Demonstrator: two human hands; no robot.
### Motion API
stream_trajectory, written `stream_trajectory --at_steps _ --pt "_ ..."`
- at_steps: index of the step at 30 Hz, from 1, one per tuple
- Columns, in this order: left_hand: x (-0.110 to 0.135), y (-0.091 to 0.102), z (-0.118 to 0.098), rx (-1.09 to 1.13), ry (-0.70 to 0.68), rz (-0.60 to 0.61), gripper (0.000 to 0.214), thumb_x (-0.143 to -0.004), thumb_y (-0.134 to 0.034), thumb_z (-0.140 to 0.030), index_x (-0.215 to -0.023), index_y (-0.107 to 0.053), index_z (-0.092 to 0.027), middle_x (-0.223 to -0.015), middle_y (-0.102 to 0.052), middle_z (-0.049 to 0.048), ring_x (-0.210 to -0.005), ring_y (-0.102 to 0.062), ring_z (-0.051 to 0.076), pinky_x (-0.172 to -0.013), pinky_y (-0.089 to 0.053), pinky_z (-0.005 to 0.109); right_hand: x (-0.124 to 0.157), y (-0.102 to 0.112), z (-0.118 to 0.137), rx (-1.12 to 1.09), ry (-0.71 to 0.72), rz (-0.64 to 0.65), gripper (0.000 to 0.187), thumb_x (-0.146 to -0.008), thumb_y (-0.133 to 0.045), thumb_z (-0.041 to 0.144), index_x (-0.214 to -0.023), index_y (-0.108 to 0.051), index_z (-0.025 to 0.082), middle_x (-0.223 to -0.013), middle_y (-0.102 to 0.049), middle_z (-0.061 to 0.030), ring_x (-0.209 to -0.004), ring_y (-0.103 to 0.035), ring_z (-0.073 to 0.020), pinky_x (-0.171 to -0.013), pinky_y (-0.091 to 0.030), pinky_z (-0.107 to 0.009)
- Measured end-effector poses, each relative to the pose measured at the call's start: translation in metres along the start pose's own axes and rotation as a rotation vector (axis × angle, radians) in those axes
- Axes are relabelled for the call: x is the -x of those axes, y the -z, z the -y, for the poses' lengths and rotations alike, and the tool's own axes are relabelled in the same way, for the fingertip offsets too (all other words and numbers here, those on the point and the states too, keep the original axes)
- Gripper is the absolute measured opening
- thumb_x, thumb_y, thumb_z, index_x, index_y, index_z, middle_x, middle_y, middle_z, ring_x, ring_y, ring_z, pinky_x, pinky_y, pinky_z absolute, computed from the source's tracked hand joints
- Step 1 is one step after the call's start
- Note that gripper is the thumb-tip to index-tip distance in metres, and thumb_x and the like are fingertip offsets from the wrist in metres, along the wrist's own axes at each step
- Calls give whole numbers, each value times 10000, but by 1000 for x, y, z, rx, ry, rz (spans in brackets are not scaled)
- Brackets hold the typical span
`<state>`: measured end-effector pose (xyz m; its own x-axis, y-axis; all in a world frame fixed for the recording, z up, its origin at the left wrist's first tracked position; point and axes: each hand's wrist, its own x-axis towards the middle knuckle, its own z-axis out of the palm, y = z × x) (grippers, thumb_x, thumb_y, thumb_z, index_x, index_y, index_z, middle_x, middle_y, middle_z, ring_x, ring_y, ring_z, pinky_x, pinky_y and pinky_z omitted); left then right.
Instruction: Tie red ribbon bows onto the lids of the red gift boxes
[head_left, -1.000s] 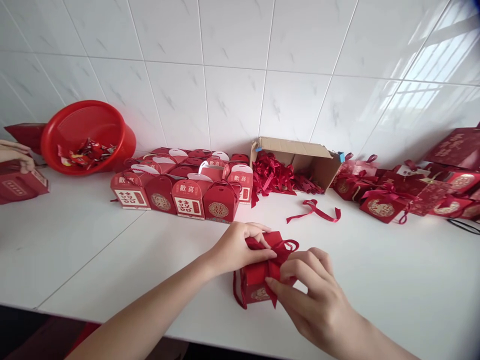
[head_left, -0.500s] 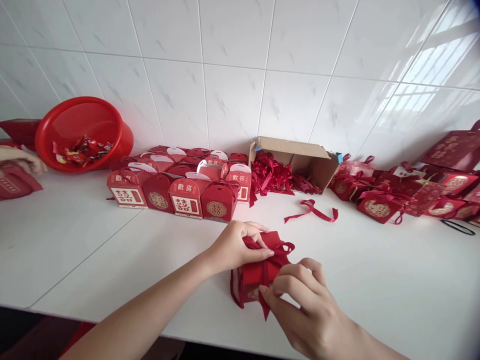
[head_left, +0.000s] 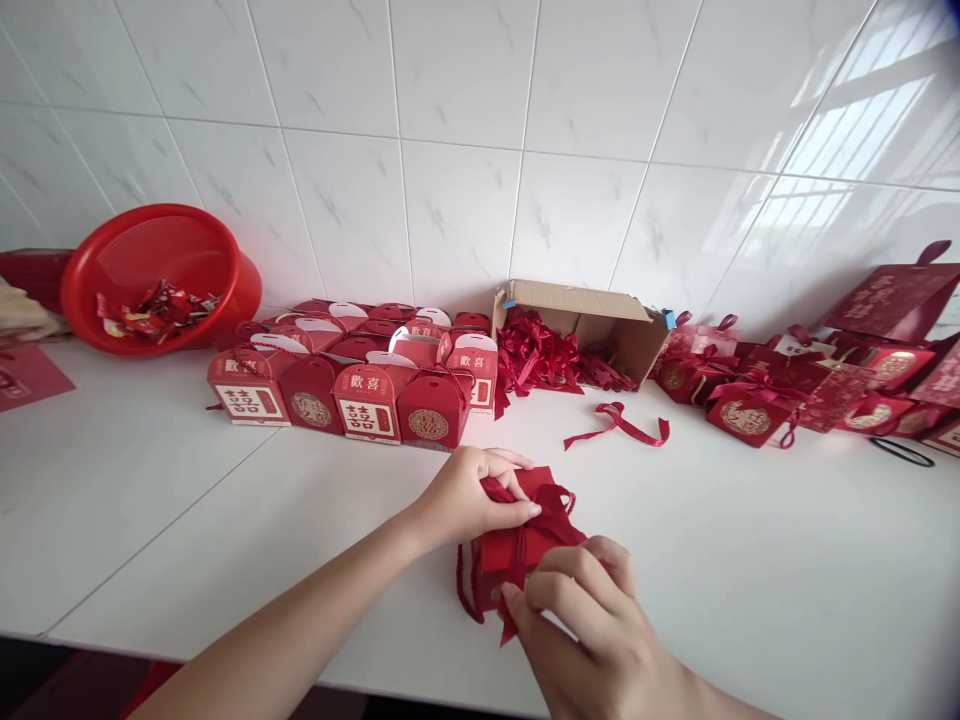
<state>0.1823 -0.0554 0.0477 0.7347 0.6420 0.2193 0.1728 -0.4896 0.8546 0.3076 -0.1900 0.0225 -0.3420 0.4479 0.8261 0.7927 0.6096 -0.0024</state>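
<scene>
A small red gift box sits on the white counter near its front edge, with a red ribbon tied over its top. My left hand pinches one loop of the ribbon at the box's left top. Closed round the ribbon's lower tail, my right hand covers the box's front right corner. A red cord handle hangs off the box's left side.
A block of red gift boxes stands behind. An open cardboard carton spills red ribbons. A loose ribbon lies beside it. Ribboned boxes fill the right. A red basket of sweets leans at far left.
My right hand has slid down and left along the ribbon tail, pulling it toward me. The other person's hand at the far left edge is gone from view.
</scene>
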Motion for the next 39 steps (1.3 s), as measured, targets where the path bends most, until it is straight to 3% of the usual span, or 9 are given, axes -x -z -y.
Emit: stream_trajectory --at_steps 6,9,12,15,17,20,24,29,39 --pt "-3 1 3 -10 -35 -42 262 -677 -688 -214 -481 -515 -203 -669 -709 41 -1070 -627 244 -854 -490 296 -7 -12 13 -50 41 -147 209 -810 -577 14 -638 -574 134 -610 -568 33 -645 -535 -95 -660 -346 -301" --pt "-4 2 4 -9 -62 -64 301 -688 -665 -201 -459 -470 -206 -637 -694 35 -1047 -640 243 -816 -499 282 -10 -15 17 -101 71 -142 209 -803 -595 19 -638 -584 147 -626 -572 46 -650 -539 -89 -695 -351 -295" --pt "-4 3 5 -8 -45 -52 276 -699 -678 -229 -485 -508 -197 -709 -717 45 -1068 -629 246 -861 -487 295 -14 -3 11 -121 69 -35 119 -889 -595 254 -852 -671 170 -762 -615 -7 -764 -571 -149 -740 -356 -328" --pt "-3 4 6 5 -1 -56 214 -710 -700 -277 -555 -587 -181 -848 -734 62 -1076 -625 250 -914 -466 314 -20 21 -5 -180 79 117 402 -937 -463 480 -1141 -621 172 -929 -625 -66 -892 -567 -199 -786 -374 -357" --pt "-2 6 4 34 3 -57 238 -744 -684 -320 -575 -599 -176 -867 -732 65 -1072 -627 248 -911 -466 313 -26 35 -21 -221 -18 155 443 -932 -454 502 -1169 -594 155 -957 -610 -90 -905 -556 -209 -793 -393 -365" --pt "-1 10 0 87 -8 -38 284 -810 -623 -370 -610 -612 -169 -912 -728 64 -1043 -638 234 -871 -483 298 -35 42 -50 -244 -266 239 291 -907 -554 390 -1110 -606 188 -972 -596 -81 -870 -557 -187 -774 -436 -339" --pt "0 13 -2 88 -16 -19 208 -809 -635 -346 -700 -660 -171 -897 -723 52 -1058 -628 228 -866 -484 290 -42 29 -78 -422 -502 478 285 -788 -704 396 -990 -621 212 -916 -612 -40 -777 -571 -157 -698 -479 -288" --pt "0 10 1 16 25 -53 155 -717 -731 -345 -753 -698 -198 -899 -724 46 -1083 -615 240 -924 -460 327 -41 16 -84 -449 -561 470 147 -860 -604 266 -735 -593 189 -828 -597 -27 -715 -549 -140 -665 -461 -282" --pt "-1 7 -1 -16 -3 -31 143 -699 -739 -312 -677 -661 -194 -797 -715 24 -1079 -620 229 -899 -463 290 -35 17 -86 -515 -562 369 132 -872 -532 168 -742 -537 185 -803 -612 -10 -720 -541 -131 -672 -440 -273"
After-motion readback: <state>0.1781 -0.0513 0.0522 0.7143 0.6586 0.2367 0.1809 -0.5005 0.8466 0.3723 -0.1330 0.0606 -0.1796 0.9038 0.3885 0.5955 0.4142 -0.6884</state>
